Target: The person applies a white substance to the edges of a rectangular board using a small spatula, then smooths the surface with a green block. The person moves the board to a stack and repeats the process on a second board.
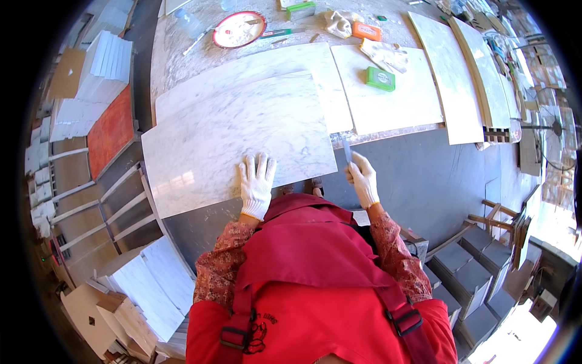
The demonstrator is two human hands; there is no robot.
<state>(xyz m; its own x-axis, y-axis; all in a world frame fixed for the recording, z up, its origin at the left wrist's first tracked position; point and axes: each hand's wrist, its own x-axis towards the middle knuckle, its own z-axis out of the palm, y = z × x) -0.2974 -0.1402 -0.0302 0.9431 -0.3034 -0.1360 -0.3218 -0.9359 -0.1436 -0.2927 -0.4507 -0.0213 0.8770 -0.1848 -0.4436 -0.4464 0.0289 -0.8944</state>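
While the left hand (pixel 257 185) is lying spread on the slab (pixel 236 130), the right hand (pixel 362 180) is clasping a tool (pixel 346 148) beside its edge.

Straight down onto a smooth grey floor (pixel 418 182), paler and shinier out to the right, then up across the top to a broad work table (pixel 170 67), smeared with white. Over to the left now, past pale rails (pixel 124 225), to a rust-red board (pixel 112 136) beside stacked white slabs (pixel 100 91), then down to more pale panels (pixel 151 282) and brown cardboard boxes (pixel 88 312) in the lower corner. And round to the right, to dark grey stacks (pixel 467 276) in rows, a wooden frame (pixel 498 209) just beyond, and glaring white light (pixel 515 333) at the lower edge.
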